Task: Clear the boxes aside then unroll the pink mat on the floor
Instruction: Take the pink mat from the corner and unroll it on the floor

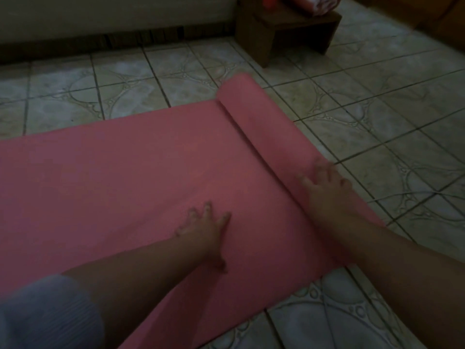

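The pink mat lies partly unrolled across the tiled floor, flat from the left edge toward the middle. Its rolled part runs diagonally from the upper middle down to the right. My left hand lies flat on the unrolled surface, fingers spread, holding nothing. My right hand rests palm down on top of the roll near its lower end, fingers apart and not gripping. No boxes show in this view.
A low dark wooden stool stands at the upper right with a red and white bundle on it. A wall with a dark base runs along the top. Patterned floor tiles lie right of the roll.
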`<move>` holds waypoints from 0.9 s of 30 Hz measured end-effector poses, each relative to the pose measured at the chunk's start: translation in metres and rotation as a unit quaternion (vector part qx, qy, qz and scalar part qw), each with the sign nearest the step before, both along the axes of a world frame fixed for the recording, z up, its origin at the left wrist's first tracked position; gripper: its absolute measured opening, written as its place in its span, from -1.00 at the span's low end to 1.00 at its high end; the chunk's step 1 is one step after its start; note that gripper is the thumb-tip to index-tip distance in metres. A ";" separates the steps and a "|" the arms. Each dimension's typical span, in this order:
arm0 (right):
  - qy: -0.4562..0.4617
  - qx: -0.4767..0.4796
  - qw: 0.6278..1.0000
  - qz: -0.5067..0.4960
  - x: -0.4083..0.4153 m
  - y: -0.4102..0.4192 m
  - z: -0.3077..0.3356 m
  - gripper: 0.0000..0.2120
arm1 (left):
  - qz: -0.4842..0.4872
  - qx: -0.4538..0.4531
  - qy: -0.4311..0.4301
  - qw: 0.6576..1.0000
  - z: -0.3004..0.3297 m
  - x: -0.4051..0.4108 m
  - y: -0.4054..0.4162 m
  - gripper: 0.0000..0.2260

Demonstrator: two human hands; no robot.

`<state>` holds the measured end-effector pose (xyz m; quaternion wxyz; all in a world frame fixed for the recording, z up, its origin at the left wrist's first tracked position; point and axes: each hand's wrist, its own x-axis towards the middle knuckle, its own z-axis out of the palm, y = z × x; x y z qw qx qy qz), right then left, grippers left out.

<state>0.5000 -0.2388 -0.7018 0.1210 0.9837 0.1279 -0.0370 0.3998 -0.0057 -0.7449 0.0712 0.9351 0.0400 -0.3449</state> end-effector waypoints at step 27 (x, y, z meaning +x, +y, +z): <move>0.166 0.165 0.966 0.111 -0.051 0.207 0.035 -0.34 | 0.200 -0.032 -0.112 0.973 0.017 -0.120 0.164 0.03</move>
